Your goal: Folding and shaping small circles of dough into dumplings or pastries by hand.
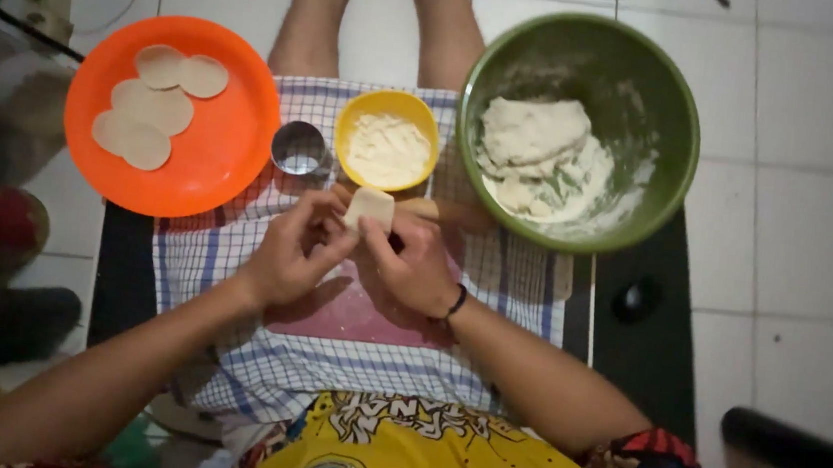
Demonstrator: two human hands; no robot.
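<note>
at the far left stands an orange plate (212, 161) on the white tiled floor (806, 148), partly resting on the edge of a checked cloth (264, 371). on the plate lie several flat, pale dough discs (156, 106), overlapping one another in a loose cluster toward its upper left part.

just right of the plate, on the cloth, sits a small round metal cutter (299, 148), open side up. touching distance beside it is a yellow bowl (390, 106) holding white flour or a pale filling; which of the two cannot be told.

below these, over a pink board (349, 318) lying on the cloth, the two hands meet. the left hand (289, 258) comes in from the lower left, its fingers curled and its fingertips pinching the lower left edge of a small dough piece (371, 205). the right hand (419, 264), with a dark band on its wrist, pinches the same piece from the right, thumb up against it. the piece is held raised between the two hands, just under the yellow bowl.

to the right stands a large green bowl (670, 96) with a lump of dough (534, 132) and loose flour inside. a black mat (647, 355) lies beneath the cloth's right side.
</note>
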